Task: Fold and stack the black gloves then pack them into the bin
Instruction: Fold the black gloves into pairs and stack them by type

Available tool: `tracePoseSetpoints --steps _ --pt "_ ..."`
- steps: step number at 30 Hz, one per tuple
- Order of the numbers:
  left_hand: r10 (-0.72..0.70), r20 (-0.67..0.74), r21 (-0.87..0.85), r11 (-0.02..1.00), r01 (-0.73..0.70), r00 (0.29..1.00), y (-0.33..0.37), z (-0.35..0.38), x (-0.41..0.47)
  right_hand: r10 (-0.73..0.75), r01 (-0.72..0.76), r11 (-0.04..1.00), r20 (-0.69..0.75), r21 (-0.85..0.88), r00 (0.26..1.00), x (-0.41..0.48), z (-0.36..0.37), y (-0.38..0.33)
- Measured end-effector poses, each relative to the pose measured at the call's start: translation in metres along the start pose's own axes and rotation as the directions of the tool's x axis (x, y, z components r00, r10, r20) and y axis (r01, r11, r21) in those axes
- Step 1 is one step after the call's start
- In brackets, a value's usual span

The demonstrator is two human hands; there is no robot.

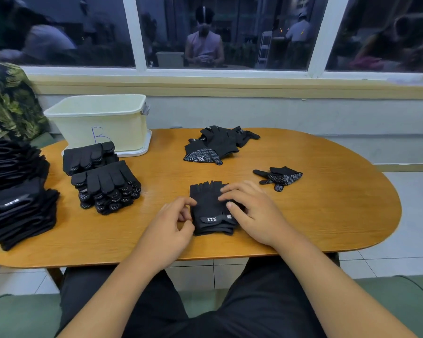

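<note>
While windows [230, 32] stand dark, gloves [217, 143] litter the table [327, 215]

A near stack [108, 186] and a far stack [88, 156] of gloves stand in front of the bin [100, 118], whose top is open. Bare table [164, 164] runs between these stacks and the loose pile [215, 145]; more lies right of the single glove [279, 178]

An oval wooden table [315, 215] stands before dark, white-framed windows [230, 32]; white floor tiles [401, 254] and a green sofa [396, 303] lie on its near side.
</note>
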State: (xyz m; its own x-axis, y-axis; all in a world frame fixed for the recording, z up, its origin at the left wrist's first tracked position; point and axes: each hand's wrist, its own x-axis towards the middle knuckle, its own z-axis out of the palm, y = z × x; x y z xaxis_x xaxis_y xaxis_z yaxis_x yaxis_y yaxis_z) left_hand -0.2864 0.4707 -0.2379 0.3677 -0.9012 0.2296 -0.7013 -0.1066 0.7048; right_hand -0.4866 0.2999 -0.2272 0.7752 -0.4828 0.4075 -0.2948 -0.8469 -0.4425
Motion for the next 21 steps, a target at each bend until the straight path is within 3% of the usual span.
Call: tracePoseSetpoints --steps 2,8,15,21 --pt "0.009 0.054 0.028 1.000 -0.011 0.998 0.001 -0.002 -0.006 -0.044 0.044 0.999 -0.001 0.024 0.999 -0.007 -0.002 -0.003" --pt "0.019 0.063 0.045 0.999 -0.022 0.998 0.001 0.000 -0.005 -0.051 0.053 0.999 0.202 -0.003 0.978 -0.010 -0.006 -0.010" --pt "0.061 0.059 0.051 0.997 -0.064 0.996 0.000 0.000 -0.004 -0.044 0.040 0.994 0.036 0.099 0.998 -0.015 -0.003 -0.007" --pt "0.098 0.037 0.088 0.991 -0.101 0.995 -0.001 0.002 -0.003 -0.070 0.067 0.991 0.018 0.112 0.997 -0.016 -0.004 -0.007"
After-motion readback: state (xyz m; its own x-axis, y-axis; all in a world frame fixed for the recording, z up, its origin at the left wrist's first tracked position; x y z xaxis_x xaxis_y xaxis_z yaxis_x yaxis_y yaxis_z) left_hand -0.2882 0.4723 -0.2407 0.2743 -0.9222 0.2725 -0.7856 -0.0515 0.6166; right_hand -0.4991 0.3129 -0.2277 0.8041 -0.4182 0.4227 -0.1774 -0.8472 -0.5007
